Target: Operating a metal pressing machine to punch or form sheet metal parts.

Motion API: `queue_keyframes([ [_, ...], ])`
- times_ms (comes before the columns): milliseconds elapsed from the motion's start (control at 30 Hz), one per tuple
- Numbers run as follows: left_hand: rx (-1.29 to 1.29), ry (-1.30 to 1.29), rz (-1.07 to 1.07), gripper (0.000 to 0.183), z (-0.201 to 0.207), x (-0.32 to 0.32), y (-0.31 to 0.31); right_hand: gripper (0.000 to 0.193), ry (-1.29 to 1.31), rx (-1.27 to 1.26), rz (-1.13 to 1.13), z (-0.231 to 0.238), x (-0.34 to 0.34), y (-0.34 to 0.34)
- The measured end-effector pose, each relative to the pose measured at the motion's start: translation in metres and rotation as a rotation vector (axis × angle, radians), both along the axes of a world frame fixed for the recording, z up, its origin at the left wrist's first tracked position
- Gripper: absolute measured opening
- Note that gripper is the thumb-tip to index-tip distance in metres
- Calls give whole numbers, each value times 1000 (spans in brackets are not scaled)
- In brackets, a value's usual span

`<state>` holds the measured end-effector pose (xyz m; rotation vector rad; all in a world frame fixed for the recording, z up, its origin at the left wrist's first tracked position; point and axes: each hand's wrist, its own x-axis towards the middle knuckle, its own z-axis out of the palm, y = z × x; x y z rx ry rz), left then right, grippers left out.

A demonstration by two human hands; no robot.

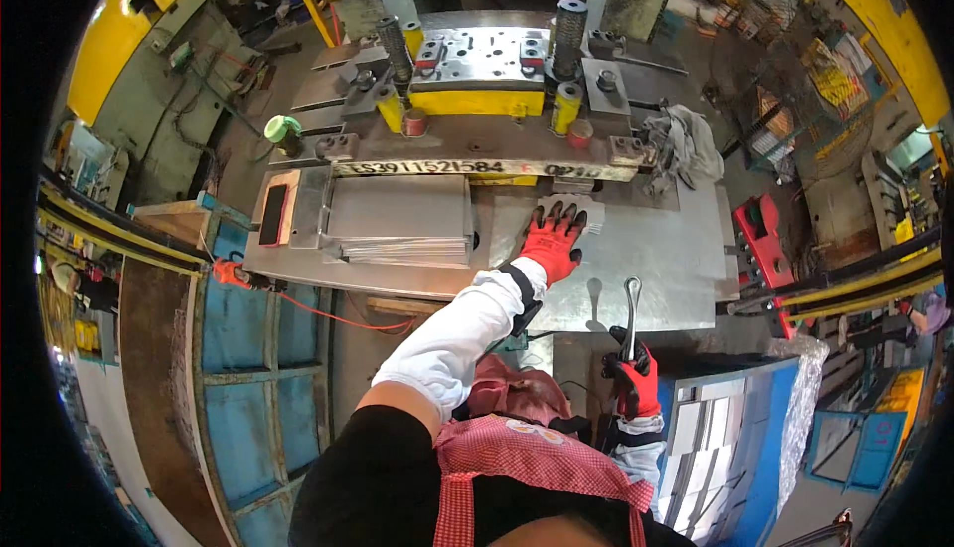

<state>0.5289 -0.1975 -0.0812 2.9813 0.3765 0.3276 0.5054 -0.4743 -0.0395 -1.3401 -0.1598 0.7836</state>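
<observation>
My left hand (554, 239), in a red glove with black fingertips, lies palm down with its fingers spread. It rests on or just over a small stack of metal pieces (593, 214) at the front of the press die (477, 100); contact is hard to make out. My right hand (634, 378), gloved alike, is closed around a wrench (633, 299). The wrench points away from me, its ring-shaped head over the near edge of the metal table (656, 279). Left of my left hand sits a stack of grey sheet-metal plates (397, 211).
A phone (273, 214) lies at the table's left end. Grey rags (684, 145) hang beside the die at right, above a red control box (763, 239). A blue bin with metal strips (730, 438) stands at lower right, blue frames (238, 378) at lower left. A green-capped bottle (283, 133) stands behind.
</observation>
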Motion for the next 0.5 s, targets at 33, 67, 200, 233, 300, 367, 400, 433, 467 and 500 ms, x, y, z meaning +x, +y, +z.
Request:
queue_keyframes([
  [33,0,62,5,63,0,0,2,46,-5,-21,20,0,-1,1],
  [67,-43,158,10,64,1,3,2,46,-9,-3,5,-6,0,1],
  [200,-90,180,41,66,-1,1,4,48,-50,-39,85,-7,0,5],
  [233,-91,172,41,66,-3,1,5,49,-9,31,56,0,-2,9],
  [300,-115,58,20,66,-2,-2,6,50,24,99,32,17,-9,19],
  [367,-120,-20,-38,64,8,-14,11,50,77,120,66,22,-13,22],
  [400,-120,-86,-108,63,21,-24,13,50,88,123,82,19,-13,20],
  [433,-123,-87,-104,63,26,-36,15,50,101,127,102,16,-13,19],
  [467,-151,-134,-88,61,30,-51,17,50,-2,67,231,4,-10,17],
  [500,-175,-181,-74,59,34,-66,19,51,115,23,233,10,-12,26],
])
